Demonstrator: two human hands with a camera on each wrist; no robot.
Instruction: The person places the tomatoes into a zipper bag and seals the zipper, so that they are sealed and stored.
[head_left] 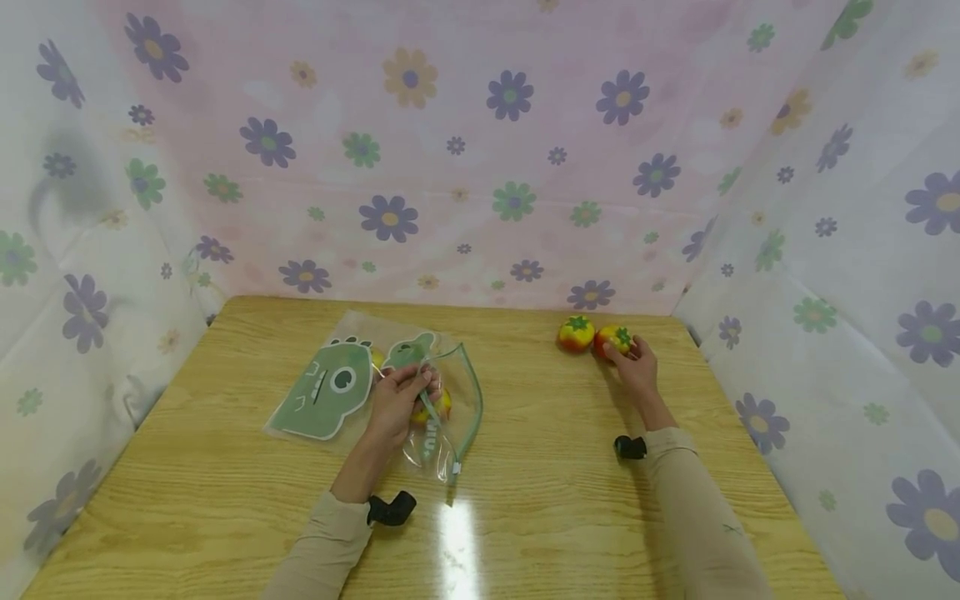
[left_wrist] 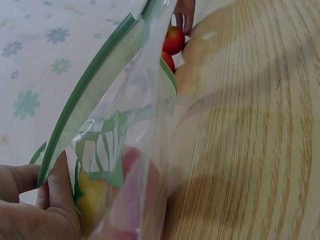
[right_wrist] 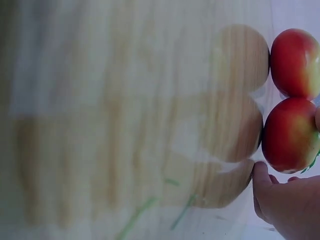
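Note:
On the left of the table lies a clear zip bag [head_left: 322,392] printed with a green one-eyed monster. My left hand [head_left: 397,404] pinches the green edge of its mouth, and in the left wrist view the bag [left_wrist: 95,90] gapes. Inside shows a red-and-yellow fruit [head_left: 444,405] with a green top, partly hidden by the hand; more yellow shows behind the print. At the back right, my right hand [head_left: 636,371] grips a red-and-yellow fruit [head_left: 611,337] with a green leafy top between thumb and fingers. A matching fruit [head_left: 576,333] sits against its left side.
The wooden table [head_left: 525,517] meets a flower-printed curtain [head_left: 480,167] at the back, with more such cloth at both sides. A white slider [head_left: 457,468] sits on the bag's green zip. Black wrist cameras [head_left: 392,508] hang by both sleeves.

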